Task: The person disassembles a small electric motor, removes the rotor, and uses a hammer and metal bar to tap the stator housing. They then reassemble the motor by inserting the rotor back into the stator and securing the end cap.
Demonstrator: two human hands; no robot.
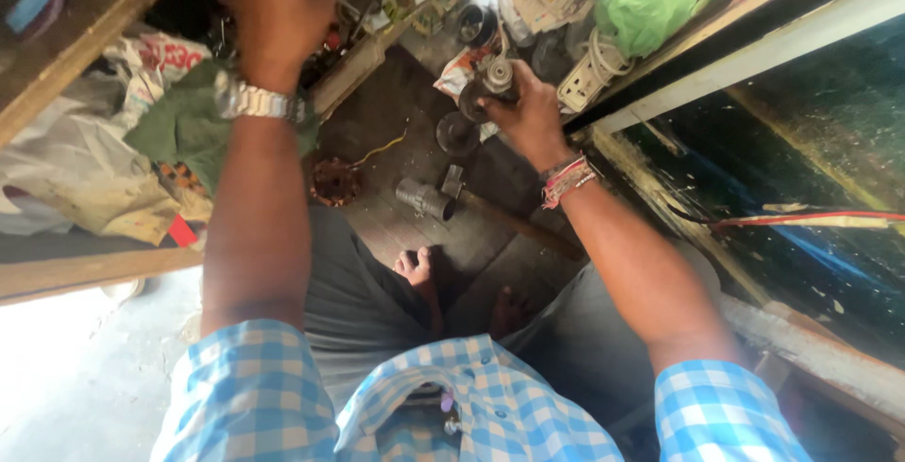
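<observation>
Right now, head view only, looking straight down past a blue-check shirt [283,396] to bare feet [417,269] on a dark wooden floor [490,255].

R hand [528,113] is out front-right, fingers curled tight round a small metal motor part [490,80] w/ a dark round disc at its lower end. Part sits in the fingers, at the thumb side, held just above the floor near a white power strip [586,75]. Wrist has coloured thread bands [566,179].

L hand [278,9] is up at top-left, reaching into a cluttered shelf of tools & bits [349,9]. Back of hand faces the camera; fingers bent downward into the clutter, but can't tell what they grip, if anything. Steel wristwatch [250,101] on that wrist. So the motor part is well apart from L hand, off to its right & lower in frame.

On the floor betw. the two arms: a copper-wound stator ring [332,181] near L forearm, a short grey metal cylinder [424,198] beside a hammer [500,212] w/ a wooden handle, & a dark round piece [457,132] just below R hand. Green cloth [184,127] and crumpled plastic bags [75,170] lie left; green bag [650,0] top-right.
</observation>
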